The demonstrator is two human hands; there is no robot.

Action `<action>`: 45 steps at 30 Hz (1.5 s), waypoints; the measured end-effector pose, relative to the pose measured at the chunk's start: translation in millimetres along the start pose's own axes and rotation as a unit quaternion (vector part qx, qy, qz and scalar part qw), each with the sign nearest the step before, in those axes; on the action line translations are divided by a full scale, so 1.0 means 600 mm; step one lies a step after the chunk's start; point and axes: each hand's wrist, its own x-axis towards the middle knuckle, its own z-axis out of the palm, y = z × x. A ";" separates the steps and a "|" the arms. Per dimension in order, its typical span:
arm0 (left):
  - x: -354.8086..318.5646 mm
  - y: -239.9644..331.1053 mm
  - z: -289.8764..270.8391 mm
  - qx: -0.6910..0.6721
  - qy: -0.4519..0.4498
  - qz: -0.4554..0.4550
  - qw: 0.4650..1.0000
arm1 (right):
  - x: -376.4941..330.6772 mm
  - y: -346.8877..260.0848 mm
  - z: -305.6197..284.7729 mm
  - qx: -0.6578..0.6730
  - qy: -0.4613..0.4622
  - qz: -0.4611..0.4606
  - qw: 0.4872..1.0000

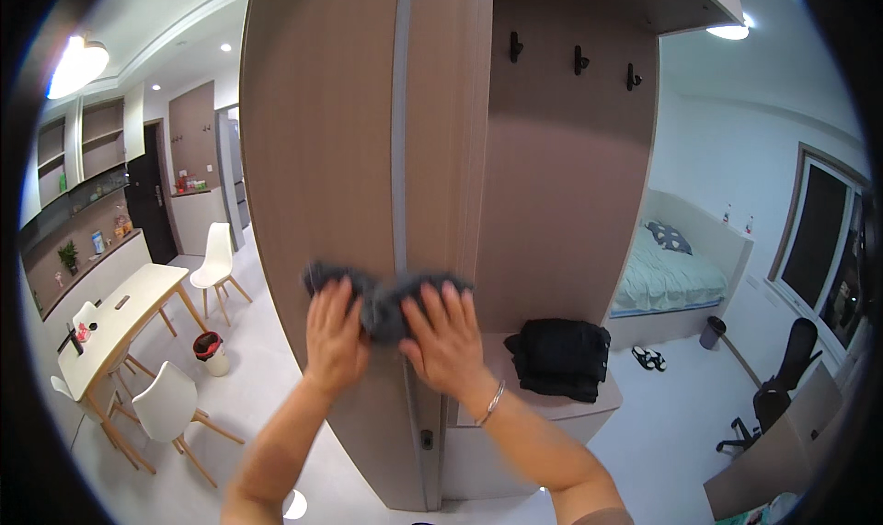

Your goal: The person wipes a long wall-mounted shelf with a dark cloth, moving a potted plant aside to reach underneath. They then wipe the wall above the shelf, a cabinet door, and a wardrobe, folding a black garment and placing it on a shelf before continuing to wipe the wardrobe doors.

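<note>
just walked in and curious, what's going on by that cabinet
A person presses a dark grey cloth against the front edge of a tall wooden cabinet, left hand and right hand side by side on it. Beside the cabinet, a folded black garment lies on a low shelf under three wall hooks.

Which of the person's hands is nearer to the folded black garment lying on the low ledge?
Right. The right hand, pressing a dark grey cloth against the wooden door panel, is just left of the folded black garment. The left hand is farther left, beyond the right one.
</note>
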 end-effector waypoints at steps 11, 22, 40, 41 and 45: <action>0.360 -0.056 -0.091 0.026 0.144 0.048 0.988 | 0.339 0.096 -0.123 -0.038 0.231 -0.098 0.967; -0.085 -0.060 -0.012 0.013 0.030 0.006 0.999 | -0.101 0.035 0.046 0.042 0.068 -0.049 0.996; 0.159 0.036 -0.017 0.044 0.076 -0.007 0.996 | 0.133 0.163 -0.033 0.135 0.203 -0.037 0.969; 0.179 0.049 -0.019 0.043 0.085 -0.027 0.995 | 0.151 0.176 -0.044 0.138 0.200 -0.052 0.969; 0.146 0.082 0.007 0.048 0.094 -0.091 0.990 | 0.137 0.210 -0.013 0.224 0.156 -0.093 0.957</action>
